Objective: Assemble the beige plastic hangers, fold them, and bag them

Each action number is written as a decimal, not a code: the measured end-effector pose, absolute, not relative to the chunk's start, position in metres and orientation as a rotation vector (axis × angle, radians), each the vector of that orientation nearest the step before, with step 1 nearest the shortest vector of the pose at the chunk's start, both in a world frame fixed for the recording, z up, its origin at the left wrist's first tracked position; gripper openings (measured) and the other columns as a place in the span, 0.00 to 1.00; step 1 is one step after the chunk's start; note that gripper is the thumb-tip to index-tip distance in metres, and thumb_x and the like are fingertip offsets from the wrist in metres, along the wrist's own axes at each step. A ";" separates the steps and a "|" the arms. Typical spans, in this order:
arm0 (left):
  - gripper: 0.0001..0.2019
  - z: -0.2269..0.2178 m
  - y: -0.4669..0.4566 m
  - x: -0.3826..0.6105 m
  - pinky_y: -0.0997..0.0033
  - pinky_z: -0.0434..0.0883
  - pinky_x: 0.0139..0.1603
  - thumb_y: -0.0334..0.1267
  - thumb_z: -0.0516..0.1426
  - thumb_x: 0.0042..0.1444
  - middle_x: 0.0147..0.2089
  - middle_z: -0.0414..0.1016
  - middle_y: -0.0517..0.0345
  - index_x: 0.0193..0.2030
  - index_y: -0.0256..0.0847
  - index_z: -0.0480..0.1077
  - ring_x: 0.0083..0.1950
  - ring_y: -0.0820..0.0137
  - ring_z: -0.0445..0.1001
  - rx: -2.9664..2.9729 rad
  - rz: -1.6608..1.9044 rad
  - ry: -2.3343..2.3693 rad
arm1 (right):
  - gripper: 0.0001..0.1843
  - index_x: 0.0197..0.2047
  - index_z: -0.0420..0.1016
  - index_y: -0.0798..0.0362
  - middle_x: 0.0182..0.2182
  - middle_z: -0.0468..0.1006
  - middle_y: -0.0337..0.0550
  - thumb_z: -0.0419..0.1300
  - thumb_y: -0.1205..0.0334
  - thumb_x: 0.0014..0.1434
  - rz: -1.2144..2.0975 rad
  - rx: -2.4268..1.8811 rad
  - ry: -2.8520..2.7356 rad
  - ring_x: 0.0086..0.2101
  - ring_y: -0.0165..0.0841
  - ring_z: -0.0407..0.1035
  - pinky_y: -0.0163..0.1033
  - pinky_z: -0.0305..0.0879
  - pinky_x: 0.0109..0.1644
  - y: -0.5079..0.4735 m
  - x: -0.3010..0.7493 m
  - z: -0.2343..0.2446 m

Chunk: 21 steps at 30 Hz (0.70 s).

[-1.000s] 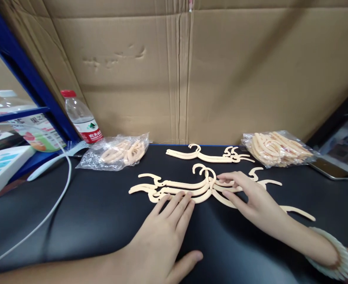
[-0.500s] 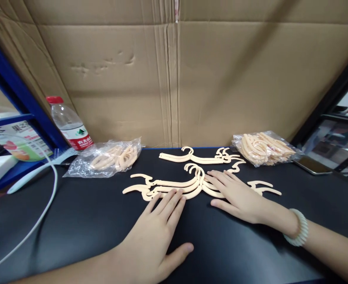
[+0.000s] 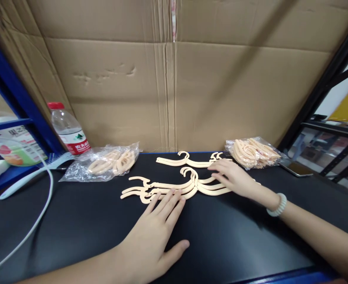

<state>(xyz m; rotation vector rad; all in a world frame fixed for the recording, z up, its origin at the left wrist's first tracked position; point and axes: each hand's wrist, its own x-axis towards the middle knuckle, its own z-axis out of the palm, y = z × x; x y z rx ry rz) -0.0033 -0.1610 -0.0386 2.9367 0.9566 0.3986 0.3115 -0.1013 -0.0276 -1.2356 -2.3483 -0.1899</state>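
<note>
Black tabletop [image 3: 73,221], cardboard wall [image 3: 221,86] behind. Cream hangers [image 3: 188,185] fanned mid-table. My left hand [image 3: 153,232] flat, open, fingertips [image 3: 172,193] on near edge; my right hand [image 3: 235,179] open on right ends, grasping nothing. Best: press evenly, keep hooks aligned.

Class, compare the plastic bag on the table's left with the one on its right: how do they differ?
The left bag lies flat and slack, holding few pieces; the right bag bulges, packed full. The left bag sits beside a water bottle, the right bag beside a phone. Both are clear plastic, hold cream hanger pieces and lie at the back of the black table.
</note>
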 end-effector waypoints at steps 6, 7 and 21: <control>0.30 -0.038 -0.165 -0.001 0.41 0.50 0.67 0.40 0.54 0.60 0.72 0.49 0.49 0.69 0.43 0.54 0.72 0.52 0.48 2.980 0.414 0.944 | 0.14 0.42 0.79 0.55 0.39 0.81 0.48 0.52 0.73 0.61 -0.226 -1.453 -2.366 0.39 0.39 0.74 0.43 0.70 0.46 -0.046 0.345 -0.004; 0.30 -0.038 -0.165 -0.001 0.40 0.50 0.67 0.40 0.54 0.60 0.72 0.49 0.49 0.69 0.43 0.54 0.72 0.51 0.48 2.979 0.414 0.940 | 0.14 0.40 0.80 0.55 0.38 0.81 0.47 0.53 0.74 0.59 -0.220 -1.461 -2.397 0.39 0.38 0.74 0.42 0.70 0.46 -0.037 0.346 -0.001; 0.30 -0.020 -0.165 -0.004 0.35 0.49 0.66 0.39 0.54 0.60 0.72 0.49 0.42 0.68 0.39 0.55 0.72 0.48 0.45 2.903 0.220 0.804 | 0.09 0.28 0.80 0.52 0.30 0.79 0.45 0.60 0.74 0.49 -0.225 -1.323 -2.578 0.33 0.37 0.73 0.37 0.66 0.37 0.001 0.324 -0.002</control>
